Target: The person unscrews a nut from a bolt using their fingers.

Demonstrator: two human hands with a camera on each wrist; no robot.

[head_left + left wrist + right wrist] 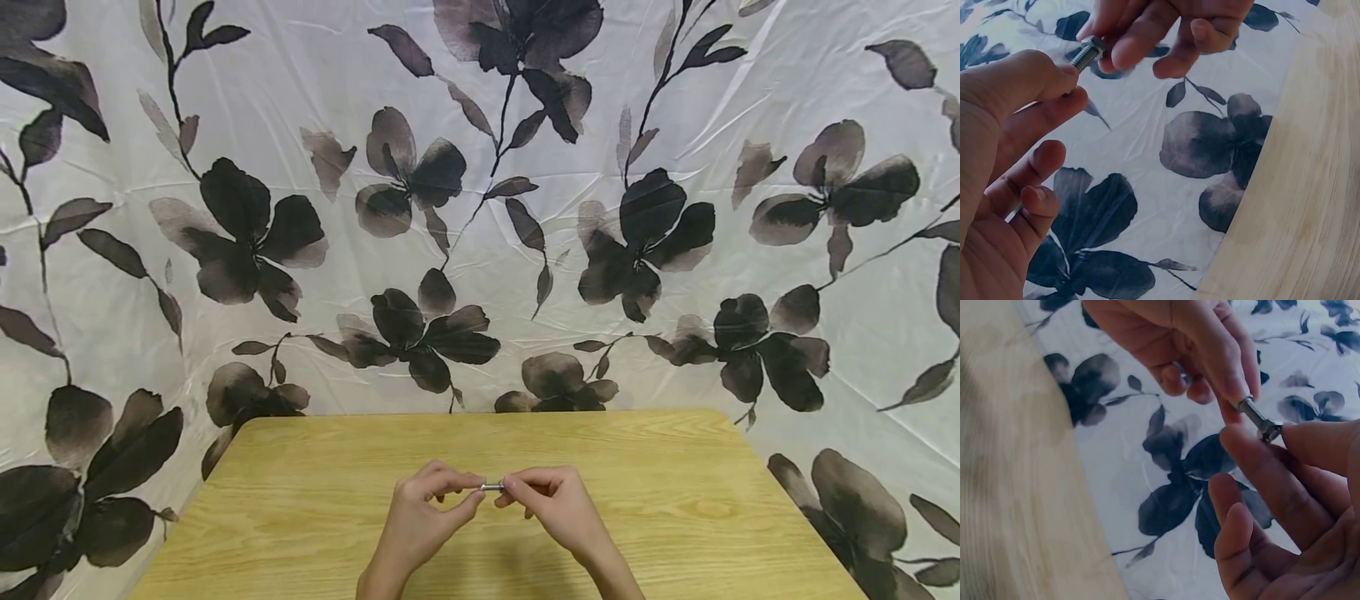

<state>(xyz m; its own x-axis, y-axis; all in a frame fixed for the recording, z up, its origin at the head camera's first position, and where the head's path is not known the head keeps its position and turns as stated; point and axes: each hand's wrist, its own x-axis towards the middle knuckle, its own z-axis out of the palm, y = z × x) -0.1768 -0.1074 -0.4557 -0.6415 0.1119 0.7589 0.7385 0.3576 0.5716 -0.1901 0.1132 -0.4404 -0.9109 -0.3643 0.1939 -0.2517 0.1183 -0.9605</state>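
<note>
A small silver metal bolt (492, 487) spans the gap between the two hands, above the table. Its threaded shank (1082, 59) shows in the left wrist view. The left hand (420, 515) pinches one end between thumb and index finger, its other fingers loosely bent. At the opposite end sits a hexagonal piece (1269, 431); I cannot tell whether it is the head or a nut. The right hand (558, 506) pinches that end with thumb and index finger. Fingertips partly cover both ends.
Below the hands lies a light wood-grain table (300, 475) with rounded far corners. A white cloth (540, 275) printed with dark flowers hangs behind the table and along its sides.
</note>
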